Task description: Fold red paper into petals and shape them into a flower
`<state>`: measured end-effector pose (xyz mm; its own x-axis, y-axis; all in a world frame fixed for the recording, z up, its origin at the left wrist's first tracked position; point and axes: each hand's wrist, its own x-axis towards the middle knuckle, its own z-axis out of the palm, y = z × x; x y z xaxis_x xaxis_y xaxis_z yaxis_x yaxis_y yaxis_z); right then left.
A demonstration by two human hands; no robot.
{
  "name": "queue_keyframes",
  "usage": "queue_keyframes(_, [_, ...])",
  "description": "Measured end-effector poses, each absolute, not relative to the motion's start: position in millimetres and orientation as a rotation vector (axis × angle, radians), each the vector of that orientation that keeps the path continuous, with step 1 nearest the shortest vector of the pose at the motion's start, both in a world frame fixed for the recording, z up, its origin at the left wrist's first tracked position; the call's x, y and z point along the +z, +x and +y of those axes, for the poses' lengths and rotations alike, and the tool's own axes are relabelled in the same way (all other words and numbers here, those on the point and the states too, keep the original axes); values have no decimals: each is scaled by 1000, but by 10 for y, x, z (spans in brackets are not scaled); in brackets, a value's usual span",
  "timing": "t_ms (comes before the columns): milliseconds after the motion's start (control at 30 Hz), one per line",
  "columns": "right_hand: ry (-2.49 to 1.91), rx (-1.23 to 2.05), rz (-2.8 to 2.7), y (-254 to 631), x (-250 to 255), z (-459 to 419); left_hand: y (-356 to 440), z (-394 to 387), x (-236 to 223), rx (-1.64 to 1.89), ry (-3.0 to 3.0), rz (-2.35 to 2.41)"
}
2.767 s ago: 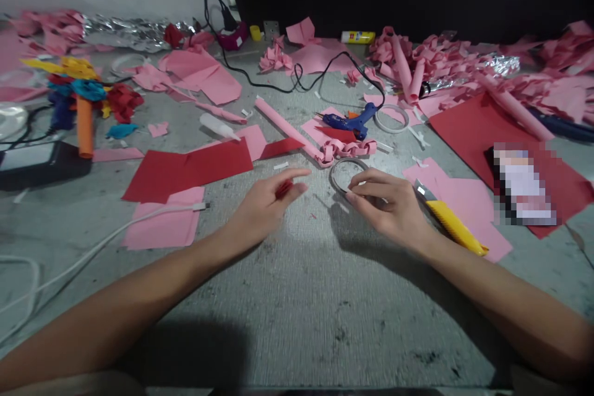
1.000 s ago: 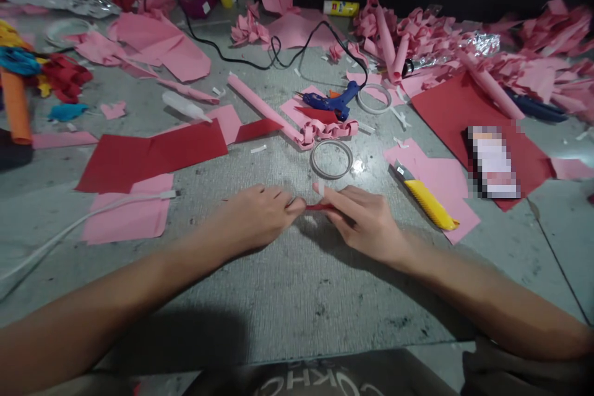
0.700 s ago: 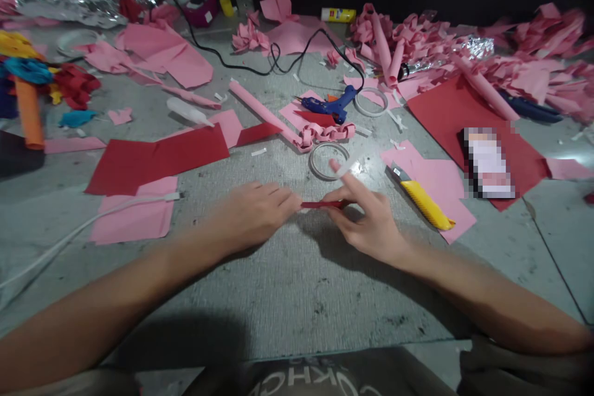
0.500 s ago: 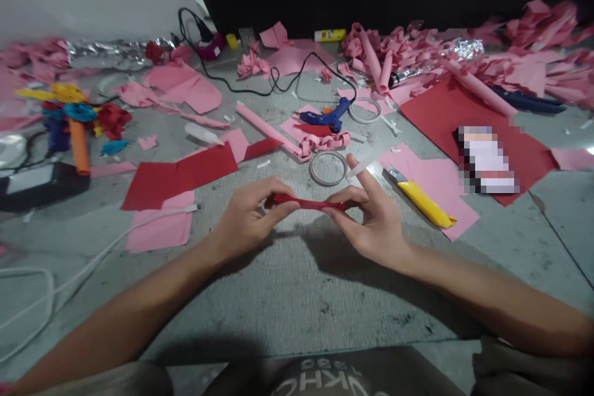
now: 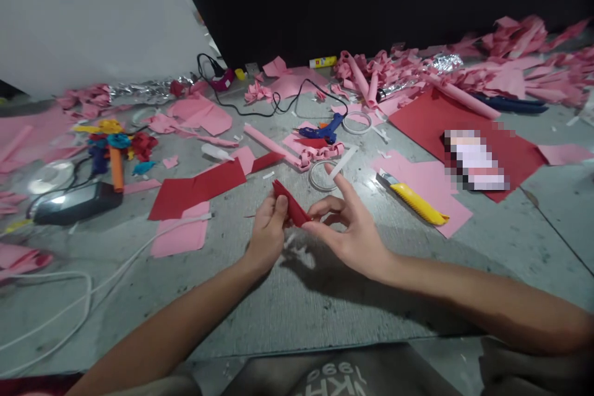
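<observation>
A folded piece of red paper [image 5: 293,205] is held in the air at the middle of the table, tilted down to the right. My left hand [image 5: 266,232] grips its upper end, thumb flat on the front face. At the lower right end, my right hand [image 5: 359,235] pinches the paper between thumb and fingers. A whitish strip of tape [image 5: 344,161] clings to the raised right index fingertip. Just behind the hands lies a tape roll [image 5: 323,176]. Red sheets [image 5: 197,189] rest to the left, and a yellow box cutter [image 5: 417,202] lies on pink paper to the right.
A blue glue gun [image 5: 325,130] with a black cord lies beyond the hands, beside a second tape roll [image 5: 356,123]. A phone [image 5: 477,161] sits on red paper at the right. A white cable [image 5: 116,269] crosses the left side. Pink scraps [image 5: 510,80] line the back.
The red paper has turned from roughly level and edge-on to tilted, with its face showing. My left hand has rotated upright, and the hands are closer together. The view has shifted left and up.
</observation>
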<state>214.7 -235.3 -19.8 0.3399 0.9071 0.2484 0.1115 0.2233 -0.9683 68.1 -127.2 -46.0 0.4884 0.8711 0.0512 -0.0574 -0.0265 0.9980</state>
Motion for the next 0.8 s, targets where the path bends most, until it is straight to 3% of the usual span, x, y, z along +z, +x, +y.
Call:
queue_keyframes(367, [-1282, 553, -1297, 2201, -309, -2254, 467, -1123, -355, 797, 1797, 643])
queue_keyframes(600, [-1472, 240, -1816, 2577, -337, -2324, 342, -920, -294, 809, 2248, 336])
queue_keyframes(800, [-1515, 143, -2015, 2722, -488, -2297, 369, -929, -393, 741, 2392, 353])
